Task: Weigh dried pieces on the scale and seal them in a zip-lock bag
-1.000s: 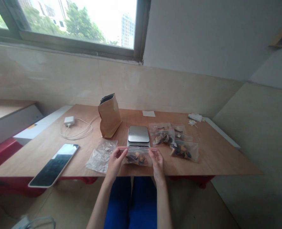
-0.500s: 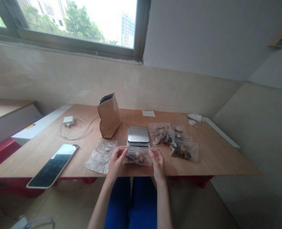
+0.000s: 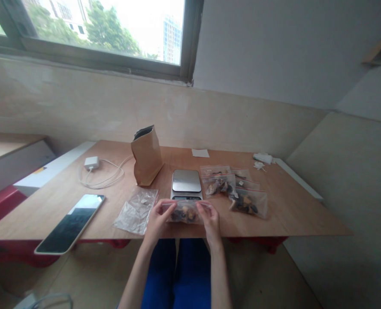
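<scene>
A clear zip bag with dark and tan dried pieces inside is held near the table's front edge. My left hand pinches its top strip on the left, and my right hand pinches the same strip on the right. Just behind the bag stands a kitchen scale with a bare silver plate; its display is partly covered by the bag's top. Flat clear plastic bags lie to the left of my left hand. Filled zip bags, several of them, overlap to the right of the scale.
An open brown paper bag stands upright behind the flat bags. A phone juts over the front edge at left, with a white charger and cable behind it. A white card and crumpled white plastic lie towards the back.
Both hands have moved closer together along the bag's top strip. The bag has come slightly lower, so more of the scale's display shows.
</scene>
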`<state>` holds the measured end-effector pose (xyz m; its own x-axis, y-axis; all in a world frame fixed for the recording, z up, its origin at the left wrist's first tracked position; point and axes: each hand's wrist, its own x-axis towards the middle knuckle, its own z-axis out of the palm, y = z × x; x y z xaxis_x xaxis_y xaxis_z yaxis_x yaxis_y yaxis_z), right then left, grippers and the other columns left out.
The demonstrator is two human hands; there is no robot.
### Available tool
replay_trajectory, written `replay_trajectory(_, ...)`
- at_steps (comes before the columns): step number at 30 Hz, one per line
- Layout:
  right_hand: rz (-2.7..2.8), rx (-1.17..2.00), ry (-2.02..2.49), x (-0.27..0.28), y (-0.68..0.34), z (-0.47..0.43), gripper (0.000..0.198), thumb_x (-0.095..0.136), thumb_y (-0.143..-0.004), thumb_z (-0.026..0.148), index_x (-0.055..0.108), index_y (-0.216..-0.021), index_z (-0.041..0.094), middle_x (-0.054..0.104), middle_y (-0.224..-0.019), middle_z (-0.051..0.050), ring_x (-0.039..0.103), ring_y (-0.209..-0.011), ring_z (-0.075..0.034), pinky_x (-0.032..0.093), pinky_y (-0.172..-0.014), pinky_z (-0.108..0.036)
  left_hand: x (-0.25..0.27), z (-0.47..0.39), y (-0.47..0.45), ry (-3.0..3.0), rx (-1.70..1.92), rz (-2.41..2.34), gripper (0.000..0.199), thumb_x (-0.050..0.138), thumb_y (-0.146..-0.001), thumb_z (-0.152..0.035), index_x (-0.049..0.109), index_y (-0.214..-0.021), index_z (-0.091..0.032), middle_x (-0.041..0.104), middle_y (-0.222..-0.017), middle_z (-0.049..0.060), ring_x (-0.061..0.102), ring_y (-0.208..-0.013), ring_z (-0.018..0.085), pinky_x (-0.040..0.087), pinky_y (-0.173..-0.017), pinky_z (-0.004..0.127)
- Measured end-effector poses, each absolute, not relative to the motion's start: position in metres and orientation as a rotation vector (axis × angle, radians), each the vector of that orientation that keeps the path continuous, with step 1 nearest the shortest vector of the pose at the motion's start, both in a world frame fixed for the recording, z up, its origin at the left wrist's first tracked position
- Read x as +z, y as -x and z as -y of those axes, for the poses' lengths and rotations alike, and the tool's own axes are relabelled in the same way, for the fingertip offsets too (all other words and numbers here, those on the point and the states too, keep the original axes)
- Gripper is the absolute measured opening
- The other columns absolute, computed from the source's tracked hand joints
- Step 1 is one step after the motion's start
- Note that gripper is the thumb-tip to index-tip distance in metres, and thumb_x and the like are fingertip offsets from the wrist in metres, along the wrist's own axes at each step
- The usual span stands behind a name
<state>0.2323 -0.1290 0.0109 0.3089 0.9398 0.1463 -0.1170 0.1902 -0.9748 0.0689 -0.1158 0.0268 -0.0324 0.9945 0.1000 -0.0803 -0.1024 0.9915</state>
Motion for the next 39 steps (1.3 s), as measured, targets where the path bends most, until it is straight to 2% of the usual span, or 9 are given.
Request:
replay_trajectory(9,0.961,0.923,1.076,0.016,-0.232,0.133,0.016,0.067,-0.073,0.032,0.061,-0.072,0.017,0.060,-0.068,0.002,0.057,-0.069,-0.012,0.045,-0.067,-0.023,0.031,0.117,-0.068,-1.209,1.384,-1.138,0.026,0.068,-0.068,-0.040,0.067,-0.077,-0.015,0.067,-0.075,0.004,0.063,-0.074,0.018,0.048,-0.069,0.027)
replay_trajectory(15,0.947,0.934,1.054,0.015,-0.230,0.132,0.016,0.068,-0.073,0.031,0.060,-0.069,0.018,0.059,-0.066,0.003,0.056,-0.067,-0.012,0.043,-0.067,-0.022,0.030,0.118,-0.066,-1.198,1.380,-1.110,0.025,0.067,-0.069,-0.038,0.068,-0.077,-0.015,0.067,-0.075,0.004,0.062,-0.074,0.018,0.048,-0.069,0.027)
replay_trajectory(23,0.888,1.007,1.063,0.005,-0.230,0.130,0.021,0.068,-0.070,0.037,0.066,-0.077,0.017,0.065,-0.078,-0.002,0.060,-0.077,-0.016,0.047,-0.074,-0.027,0.025,0.116,-0.065,-1.134,1.328,-1.024,0.026,0.067,-0.068,-0.041,0.067,-0.075,-0.016,0.066,-0.077,0.004,0.061,-0.074,0.018,0.049,-0.067,0.027)
replay_trajectory(29,0.965,1.078,1.069,0.006,-0.231,0.132,0.023,0.068,-0.071,0.037,0.069,-0.085,0.018,0.069,-0.086,-0.004,0.063,-0.081,-0.018,0.050,-0.076,-0.030,0.023,0.116,-0.064,-1.128,1.246,-0.984,0.032,0.070,-0.066,-0.040,0.067,-0.085,-0.015,0.068,-0.085,0.005,0.063,-0.079,0.019,0.050,-0.071,0.028)
replay_trajectory(34,1.018,1.024,1.092,0.010,-0.226,0.131,0.020,0.068,-0.071,0.036,0.067,-0.078,0.017,0.066,-0.075,-0.001,0.061,-0.072,-0.017,0.049,-0.069,-0.028,0.030,0.118,-0.067,-1.166,1.211,-1.016,0.031,0.069,-0.067,-0.042,0.068,-0.080,-0.015,0.067,-0.080,0.006,0.062,-0.072,0.018,0.049,-0.063,0.026)
replay_trajectory(39,1.019,0.975,1.081,0.015,-0.223,0.131,0.018,0.067,-0.072,0.034,0.062,-0.070,0.018,0.061,-0.068,0.002,0.057,-0.067,-0.013,0.046,-0.067,-0.025,0.033,0.119,-0.069,-1.196,1.289,-1.043,0.025,0.068,-0.069,-0.039,0.068,-0.075,-0.015,0.065,-0.075,0.003,0.061,-0.072,0.016,0.048,-0.063,0.024)
